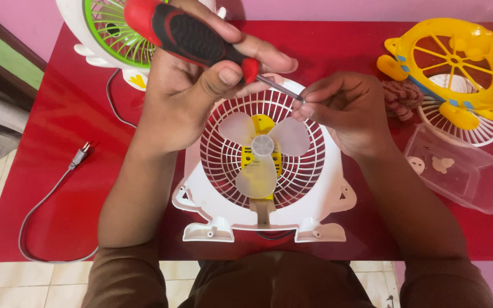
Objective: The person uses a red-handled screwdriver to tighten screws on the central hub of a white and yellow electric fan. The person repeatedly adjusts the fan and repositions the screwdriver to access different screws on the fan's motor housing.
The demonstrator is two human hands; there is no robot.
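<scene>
Centrally, the white plastic fan housing with a round grille lay flat on the red desk, its translucent three-blade propeller and yellow motor block showing in the middle. The left hand was clenched around the red-and-black handle of a screwdriver, whose thin metal shaft slanted down toward three o'clock and ended at the housing's upper rim, near one o'clock of the grille. The right hand had its fingers pinched together at the shaft's tip; whether they gripped a screw or only steadied the tip could not be told.

At eleven o'clock from the housing, a white fan with a green grille sat against the desk's far edge, partly cut off by the frame. Its grey power cord with a two-pin plug trailed across the desk at nine o'clock and looped over the near left edge toward the tiled floor. At two o'clock, a yellow plastic fan front cover rested on a white round grille, with a reddish knotted cloth just beside it. At three o'clock, a clear rectangular plastic tray held two small pale pieces and lay near the desk's right edge.

Bare red desk stayed open at nine o'clock between the housing and the cord, and along the near edge at four o'clock.
</scene>
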